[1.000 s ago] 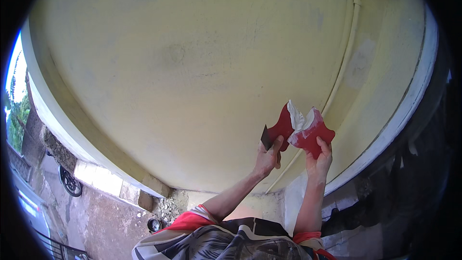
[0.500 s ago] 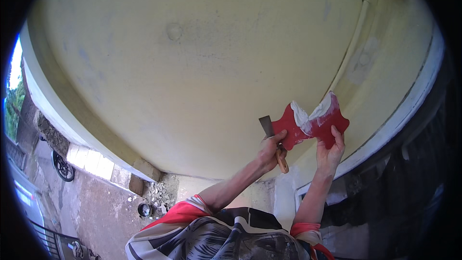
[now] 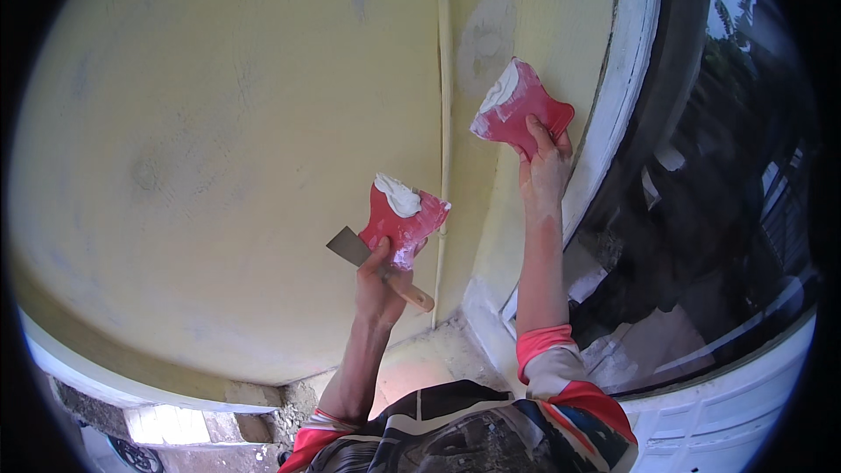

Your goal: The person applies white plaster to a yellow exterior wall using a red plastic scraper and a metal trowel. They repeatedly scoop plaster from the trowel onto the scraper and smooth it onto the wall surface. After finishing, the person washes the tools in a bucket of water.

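1. Left hand point(image 3: 378, 293) grips a red, curved-edged spreader point(image 3: 405, 232) topped with white paste point(image 3: 397, 196) (plus a wooden-handled, grey-bladed scraper point(image 3: 349, 246)).
2. Right hand point(image 3: 547, 171) pinches another red, paste-edged spreader point(image 3: 528, 111), higher, near the yellow wall's point(image 3: 263, 61) whitish patch point(image 3: 484, 35).

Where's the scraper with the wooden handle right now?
In the head view, the scraper is in the person's left hand, along with a red spreader just above it; its grey blade sticks out left of that hand.

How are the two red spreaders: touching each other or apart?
Apart: the head view plainly shows yellow wall between the red spreader in the left hand and the other spreader in the right hand.
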Demonstrator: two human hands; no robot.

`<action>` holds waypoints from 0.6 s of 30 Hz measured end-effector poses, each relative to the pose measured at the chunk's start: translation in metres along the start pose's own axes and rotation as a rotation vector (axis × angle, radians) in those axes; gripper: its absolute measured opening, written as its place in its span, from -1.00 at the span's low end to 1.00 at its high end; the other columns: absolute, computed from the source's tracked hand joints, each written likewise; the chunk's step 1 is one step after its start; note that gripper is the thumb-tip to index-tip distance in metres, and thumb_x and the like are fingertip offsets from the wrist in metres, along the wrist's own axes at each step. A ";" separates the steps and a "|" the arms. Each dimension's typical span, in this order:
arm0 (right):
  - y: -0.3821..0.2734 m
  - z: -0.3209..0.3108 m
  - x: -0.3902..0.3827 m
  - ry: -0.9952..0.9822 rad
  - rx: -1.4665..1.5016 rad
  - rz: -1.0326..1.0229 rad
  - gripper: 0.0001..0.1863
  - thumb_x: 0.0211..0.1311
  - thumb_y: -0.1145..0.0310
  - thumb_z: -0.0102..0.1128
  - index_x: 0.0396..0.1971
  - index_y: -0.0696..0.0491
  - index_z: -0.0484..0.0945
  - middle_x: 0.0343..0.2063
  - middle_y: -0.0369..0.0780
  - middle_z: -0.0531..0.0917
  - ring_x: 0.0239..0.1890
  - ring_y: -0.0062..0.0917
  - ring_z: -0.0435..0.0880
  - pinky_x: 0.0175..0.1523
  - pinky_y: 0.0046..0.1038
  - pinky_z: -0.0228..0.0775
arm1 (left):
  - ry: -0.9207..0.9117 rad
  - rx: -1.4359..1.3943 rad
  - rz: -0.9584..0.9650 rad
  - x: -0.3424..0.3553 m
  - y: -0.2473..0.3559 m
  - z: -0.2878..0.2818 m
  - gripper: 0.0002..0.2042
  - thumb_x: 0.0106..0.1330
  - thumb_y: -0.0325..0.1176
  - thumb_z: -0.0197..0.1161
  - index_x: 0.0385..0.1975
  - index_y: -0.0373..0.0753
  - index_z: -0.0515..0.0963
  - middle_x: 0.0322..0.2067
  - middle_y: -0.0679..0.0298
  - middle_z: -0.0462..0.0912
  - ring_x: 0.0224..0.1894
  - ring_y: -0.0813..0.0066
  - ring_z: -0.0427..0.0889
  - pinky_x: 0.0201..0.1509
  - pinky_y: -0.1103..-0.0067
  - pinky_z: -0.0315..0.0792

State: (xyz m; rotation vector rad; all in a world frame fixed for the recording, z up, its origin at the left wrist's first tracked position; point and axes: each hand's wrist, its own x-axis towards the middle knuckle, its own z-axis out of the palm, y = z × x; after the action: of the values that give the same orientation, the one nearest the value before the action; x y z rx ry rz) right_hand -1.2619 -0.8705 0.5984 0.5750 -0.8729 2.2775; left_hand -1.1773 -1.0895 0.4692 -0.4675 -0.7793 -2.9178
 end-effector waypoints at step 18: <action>0.065 0.042 0.041 -0.111 -0.846 -1.026 -0.56 0.29 0.58 0.05 0.18 0.05 0.51 0.04 -0.08 0.65 0.00 -0.23 0.70 -0.01 -0.32 0.60 | 0.080 0.106 0.088 -0.002 0.015 -0.021 -0.70 0.49 -0.33 -0.02 0.08 -0.38 0.34 -0.08 0.06 0.61 0.03 0.32 0.62 -0.77 0.68 0.34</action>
State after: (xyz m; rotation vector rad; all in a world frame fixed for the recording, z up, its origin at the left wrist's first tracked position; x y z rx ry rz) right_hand -1.3279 -0.9220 0.6232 0.5526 -1.1274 0.8579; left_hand -1.1783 -1.1127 0.4583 -0.3634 -0.8737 -2.7785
